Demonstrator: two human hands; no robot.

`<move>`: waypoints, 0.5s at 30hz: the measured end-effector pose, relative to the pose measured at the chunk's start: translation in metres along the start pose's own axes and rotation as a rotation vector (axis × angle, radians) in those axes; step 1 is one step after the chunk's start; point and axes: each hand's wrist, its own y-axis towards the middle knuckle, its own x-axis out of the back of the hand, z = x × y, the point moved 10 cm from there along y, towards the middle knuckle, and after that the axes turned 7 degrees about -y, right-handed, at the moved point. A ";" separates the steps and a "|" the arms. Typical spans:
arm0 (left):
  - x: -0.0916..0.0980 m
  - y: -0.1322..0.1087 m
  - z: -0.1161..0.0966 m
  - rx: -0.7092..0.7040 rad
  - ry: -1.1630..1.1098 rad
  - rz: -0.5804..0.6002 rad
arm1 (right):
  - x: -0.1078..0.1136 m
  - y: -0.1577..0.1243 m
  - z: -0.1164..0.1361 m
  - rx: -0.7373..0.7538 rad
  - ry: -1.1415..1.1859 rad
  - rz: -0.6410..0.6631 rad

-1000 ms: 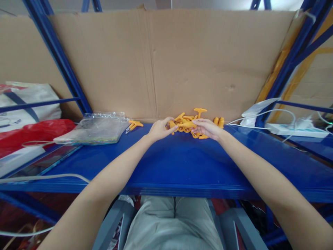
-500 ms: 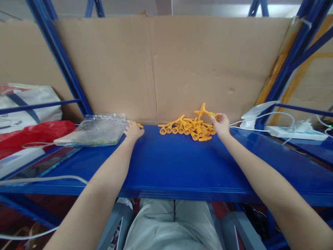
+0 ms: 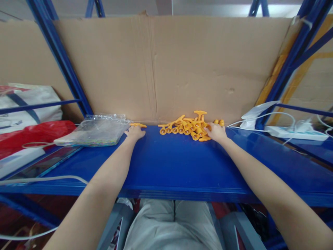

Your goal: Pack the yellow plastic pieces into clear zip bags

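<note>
A pile of orange-yellow T-handled plastic pieces with hollow cup ends (image 3: 186, 132) lies against the cardboard at the back of the blue shelf, most cups facing me. My right hand (image 3: 218, 132) is at the pile's right end, its fingers closed around a cup end there; the fingertips are partly hidden among the pieces. A T-shaped top (image 3: 200, 113) stands up just left of that hand. To the left, beside the clear plastic bags, my left hand (image 3: 134, 133) is closed over another T-handled piece (image 3: 138, 125). Its crossbar shows beyond the fingers; the rest is hidden.
Clear plastic bags (image 3: 91, 132) are stacked on the left, near a red bag (image 3: 39, 133). Two yellow ends (image 3: 219, 122) show behind my right hand. A white power strip (image 3: 296, 132) with cables lies on the right. Cardboard (image 3: 182, 66) closes the back between blue posts.
My right hand has moved left and down to the pile with a T-handled piece, whose crossbar has turned level. My left hand has shifted slightly, and more of its piece's crossbar shows.
</note>
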 end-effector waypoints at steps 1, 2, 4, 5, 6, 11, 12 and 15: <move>0.000 0.000 -0.001 -0.005 0.004 -0.003 | -0.003 0.002 -0.001 0.001 0.010 0.021; -0.001 0.001 -0.002 -0.012 0.005 -0.002 | -0.005 0.003 -0.004 -0.007 0.025 0.042; -0.002 0.003 -0.005 -0.030 -0.003 0.008 | -0.010 0.008 -0.010 -0.029 0.076 0.075; -0.003 0.003 -0.006 -0.039 -0.010 0.013 | -0.012 0.010 -0.014 -0.036 0.111 0.084; -0.003 0.004 -0.007 -0.046 -0.019 0.018 | -0.013 0.013 -0.018 -0.044 0.146 0.087; -0.001 0.002 -0.012 -0.086 -0.047 0.033 | -0.010 0.020 -0.049 -0.148 0.203 0.035; -0.001 0.001 -0.013 -0.090 -0.041 0.035 | -0.007 0.020 -0.055 -0.170 0.194 0.019; 0.002 -0.003 -0.018 -0.092 0.011 0.023 | -0.004 0.017 -0.071 -0.229 0.163 -0.001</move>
